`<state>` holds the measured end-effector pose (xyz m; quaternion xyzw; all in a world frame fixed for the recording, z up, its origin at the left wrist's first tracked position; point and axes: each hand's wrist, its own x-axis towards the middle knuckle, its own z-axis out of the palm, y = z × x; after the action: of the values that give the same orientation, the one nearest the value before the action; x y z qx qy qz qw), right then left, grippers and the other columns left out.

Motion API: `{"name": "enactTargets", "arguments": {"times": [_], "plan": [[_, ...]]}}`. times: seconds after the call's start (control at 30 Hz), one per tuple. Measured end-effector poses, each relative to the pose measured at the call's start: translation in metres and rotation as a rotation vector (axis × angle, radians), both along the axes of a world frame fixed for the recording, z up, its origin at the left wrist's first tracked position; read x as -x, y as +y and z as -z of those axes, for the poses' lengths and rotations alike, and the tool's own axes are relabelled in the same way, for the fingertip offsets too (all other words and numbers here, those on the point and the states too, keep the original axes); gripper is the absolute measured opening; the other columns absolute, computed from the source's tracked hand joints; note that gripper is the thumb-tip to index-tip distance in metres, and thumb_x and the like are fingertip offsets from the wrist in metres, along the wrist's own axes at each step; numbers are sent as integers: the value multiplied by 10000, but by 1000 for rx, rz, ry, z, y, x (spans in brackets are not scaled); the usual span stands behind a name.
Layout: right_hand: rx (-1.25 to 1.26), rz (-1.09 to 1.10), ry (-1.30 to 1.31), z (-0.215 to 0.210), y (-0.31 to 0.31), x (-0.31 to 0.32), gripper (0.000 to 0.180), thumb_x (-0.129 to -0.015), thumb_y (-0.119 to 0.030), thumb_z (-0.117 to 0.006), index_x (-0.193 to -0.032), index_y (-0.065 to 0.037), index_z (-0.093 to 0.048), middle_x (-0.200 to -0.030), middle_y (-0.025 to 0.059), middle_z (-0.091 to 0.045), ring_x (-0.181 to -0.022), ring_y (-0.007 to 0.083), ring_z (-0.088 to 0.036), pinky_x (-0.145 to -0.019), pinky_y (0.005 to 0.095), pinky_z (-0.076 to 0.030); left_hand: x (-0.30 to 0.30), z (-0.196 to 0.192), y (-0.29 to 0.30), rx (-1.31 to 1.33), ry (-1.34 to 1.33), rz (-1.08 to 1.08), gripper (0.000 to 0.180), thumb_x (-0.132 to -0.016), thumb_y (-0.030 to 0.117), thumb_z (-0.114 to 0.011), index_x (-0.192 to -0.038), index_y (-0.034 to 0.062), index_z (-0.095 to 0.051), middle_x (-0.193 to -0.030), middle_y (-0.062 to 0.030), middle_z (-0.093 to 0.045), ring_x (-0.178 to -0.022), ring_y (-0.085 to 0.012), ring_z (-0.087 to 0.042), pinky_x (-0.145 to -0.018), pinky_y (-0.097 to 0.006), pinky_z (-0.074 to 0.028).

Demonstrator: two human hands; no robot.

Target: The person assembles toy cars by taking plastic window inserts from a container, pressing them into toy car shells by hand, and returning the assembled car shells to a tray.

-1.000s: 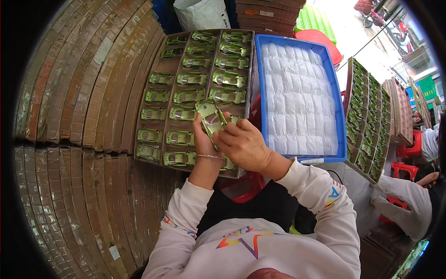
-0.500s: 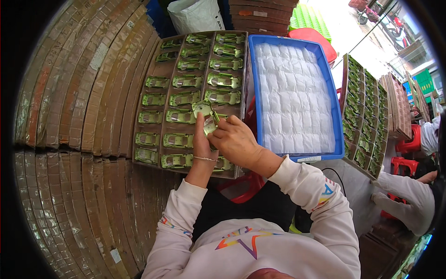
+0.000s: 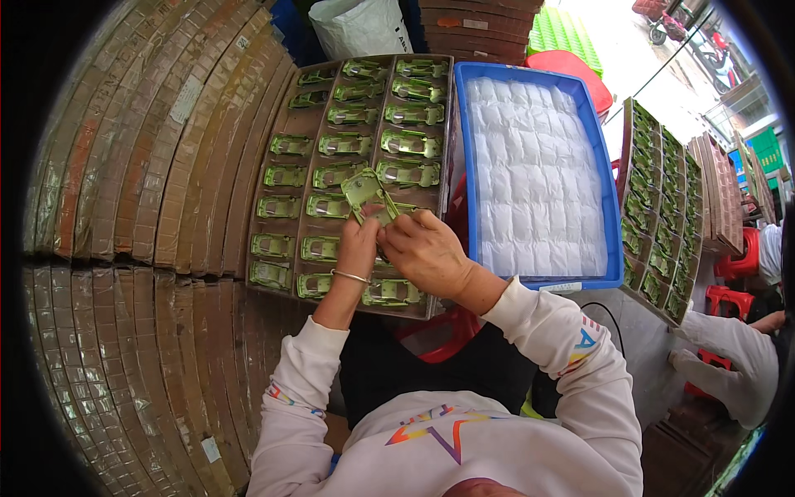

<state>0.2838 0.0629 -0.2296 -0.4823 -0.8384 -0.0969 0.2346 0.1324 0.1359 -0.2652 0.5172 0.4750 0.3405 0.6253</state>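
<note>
1. Fingers of both our hands pinch one green toy car, tilted above the tray.
2. Our left hand (bracelet at the wrist) grips its lower end; our right hand closes on it from beside, likely to steady it for close work.
3. Beneath it, more cars lie in rows, one per slot.
4. Just beside the tray, a blue crate holds white padded bags.
5. We cannot make out what the fingertips do to the car; our hands hide several slots.
</note>
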Motion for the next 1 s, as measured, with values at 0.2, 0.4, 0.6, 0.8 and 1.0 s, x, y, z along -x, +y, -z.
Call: {"name": "enactTargets", "arguments": {"times": [0.2,0.4,0.6,0.8,1.0], "plan": [[-51,-51,-27,-6,-1,-9,334,-706,-182,-595,-996,-37,-679,-937,-16,-605,-909,144,-523,-798,294,-370,-6,3,-8,-126,-68,-60,268,-904,60,-478,-1129,-13,-602,-872,18,-547,-738,-66,-461,-686,-221,-405],[-34,-44,-50,-6,-4,-7,259,-696,-179,-596,-908,-67,-692,-948,-19,-597,-911,140,-519,-791,288,-372,-7,-2,-12,-114,-98,-56,256,-916,41,-474,-1130,-10,-604,-913,19,-551,-750,-59,-456,-687,-217,-411],[-56,-14,-71,-13,-5,-7,182,-695,-185,-589,-822,-102,-690,-930,-27,-576,-907,145,-509,-800,283,-373,-8,0,-10,-175,-67,-55,254,-917,46,-480,-1131,-4,-608,-907,20,-555,-737,-47,-448,-647,-212,-402],[-47,-6,-130,-24,-3,-17,164,-697,-205,-588,-798,-116,-682,-910,-29,-555,-961,158,-486,-814,293,-371,-18,-5,-6,-24,-73,-84,258,-905,52,-495,-1127,-9,-613,-916,13,-568,-763,-59,-465,-675,-213,-410],[36,34,-92,-25,-1,-20,128,-705,-205,-596,-776,-137,-679,-883,-39,-553,-941,158,-472,-827,293,-371,-29,-15,-2,-14,-76,-79,254,-888,44,-514,-1117,-14,-606,-952,-9,-597,-817,-83,-524,-700,-227,-443]]}}
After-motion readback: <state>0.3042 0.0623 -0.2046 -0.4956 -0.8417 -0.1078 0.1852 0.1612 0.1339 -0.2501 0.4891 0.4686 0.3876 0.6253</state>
